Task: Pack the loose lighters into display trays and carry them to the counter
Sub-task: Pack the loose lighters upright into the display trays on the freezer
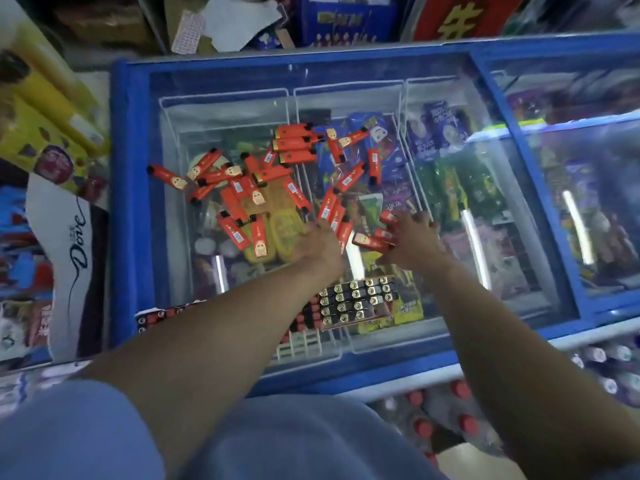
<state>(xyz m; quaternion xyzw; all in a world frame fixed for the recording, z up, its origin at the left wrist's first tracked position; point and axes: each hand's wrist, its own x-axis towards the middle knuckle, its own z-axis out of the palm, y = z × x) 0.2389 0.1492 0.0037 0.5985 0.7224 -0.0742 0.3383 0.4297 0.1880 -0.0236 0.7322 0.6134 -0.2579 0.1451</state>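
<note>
Freezer (119,202), blue-framed with sliding glass lids, fills the middle of the view; wrapped ice creams show through the glass, their print too blurred to read. One white bag (74,251) at 9 o'clock reads "Dove". A red sign (460,17) at 1 o'clock bears yellow Chinese characters, partly cut off by the frame edge.

Two bare forearms reach from 6 o'clock toward the centre of the glass. Two trays sit on the near glass: one tray (356,301) at about 6 o'clock from the hands holds four rows of lighters standing upright, metal tops showing, roughly twenty in all; a second tray (166,317) at 7 o'clock, mostly hidden by the left forearm, shows black and red lighter tops and some empty white slots.

Loose lighters (239,188), red-orange with black caps, lie scattered flat on the glass from 10 o'clock round to 1 o'clock of the hands, about thirty, an exact count lost to overlap and blur. Many carry a small gold figure label, others a white barcode sticker; the writing cannot be read.

Left hand (317,242) lies palm down, fingers curled onto lighters at the heap's near edge. Right hand (414,237) curls its fingers round a few lighters, one (372,241) jutting toward the left hand.
</note>
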